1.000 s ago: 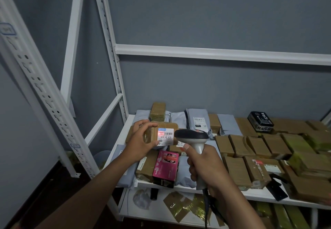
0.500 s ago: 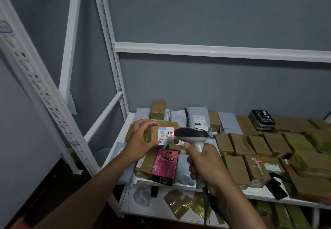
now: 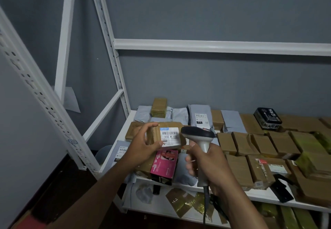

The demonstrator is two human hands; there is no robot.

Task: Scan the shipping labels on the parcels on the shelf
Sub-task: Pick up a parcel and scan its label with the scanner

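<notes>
My left hand [image 3: 143, 143] grips a small brown parcel [image 3: 180, 131] above the shelf's left end, its white shipping label [image 3: 170, 136] with a barcode turned toward me. My right hand [image 3: 207, 164] holds the handle of a grey barcode scanner [image 3: 198, 133], whose dark head sits just right of the label and points at it. No red light shows on the label. The scanner's cable hangs down under my right wrist.
The white shelf [image 3: 259, 195] carries several brown taped parcels, grey mailer bags [image 3: 200, 116], a pink box [image 3: 163, 166] and a black box [image 3: 267, 118]. A lower shelf holds more parcels. White slotted uprights [image 3: 41, 99] stand at left, a crossbeam [image 3: 215, 47] above.
The red scan light on the label has gone out. Both hands with parcel and scanner stay together and have hardly moved over the shelf; the camera shifted slightly.
</notes>
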